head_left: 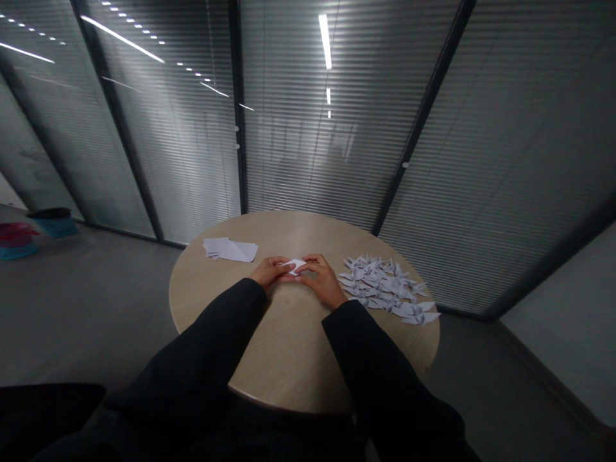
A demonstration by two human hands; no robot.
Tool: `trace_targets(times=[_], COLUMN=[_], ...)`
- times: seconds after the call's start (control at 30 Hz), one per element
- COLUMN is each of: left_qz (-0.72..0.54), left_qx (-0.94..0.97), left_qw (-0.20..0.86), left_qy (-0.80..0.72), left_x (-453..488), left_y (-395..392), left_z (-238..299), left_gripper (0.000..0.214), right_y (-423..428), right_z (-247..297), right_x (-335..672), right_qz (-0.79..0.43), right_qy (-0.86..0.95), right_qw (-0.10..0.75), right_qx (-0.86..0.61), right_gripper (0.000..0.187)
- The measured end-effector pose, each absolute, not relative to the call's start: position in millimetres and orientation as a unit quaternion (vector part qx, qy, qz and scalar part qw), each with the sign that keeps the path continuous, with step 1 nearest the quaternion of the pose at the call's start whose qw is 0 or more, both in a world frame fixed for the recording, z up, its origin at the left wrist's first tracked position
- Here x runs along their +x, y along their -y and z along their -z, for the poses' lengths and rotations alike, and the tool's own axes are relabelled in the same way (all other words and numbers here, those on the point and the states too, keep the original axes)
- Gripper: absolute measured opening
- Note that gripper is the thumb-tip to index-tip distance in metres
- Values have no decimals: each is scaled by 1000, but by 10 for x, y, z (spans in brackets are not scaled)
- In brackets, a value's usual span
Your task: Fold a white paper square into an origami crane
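Between my two hands is a small folded piece of white paper (295, 265), held just above the round wooden table (289, 333). My left hand (270, 271) pinches its left side, thumb on top. My right hand (323, 280) grips the right side, with thumb and fingers closed on the edge. The fingers partly cover the paper, and its exact fold cannot be made out. Right of my right hand lies a pile of folded white paper cranes (385, 285). Beyond my left hand sits a loose stack of flat white paper sheets (231, 249).
Glass partitions with blinds (308, 160) stand right behind the table. On the floor at the far left are a blue bin (55, 224) and a blue container with red contents (18, 239). A dark shape, perhaps a chair, shows at the lower left.
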State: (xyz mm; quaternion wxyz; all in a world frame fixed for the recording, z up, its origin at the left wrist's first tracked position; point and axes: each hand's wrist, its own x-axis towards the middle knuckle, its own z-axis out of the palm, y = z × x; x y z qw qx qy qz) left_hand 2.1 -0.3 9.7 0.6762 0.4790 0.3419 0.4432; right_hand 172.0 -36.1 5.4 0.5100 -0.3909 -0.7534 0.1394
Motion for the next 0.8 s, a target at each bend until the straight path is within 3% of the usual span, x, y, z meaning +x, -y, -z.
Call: trace_targets(times=[0.8], left_qz=[-424], left_qx=[536], left_qw=[649], left_qy=[-334], left_x=[5], left_y=[-43], left_z=[-61], left_gripper=[29], right_y=[339], right_z=[-43], right_x=[1732], right_qz=[-130], right_qy=[745], right_qw=[504], right_qx=[-417], right_gripper=[6])
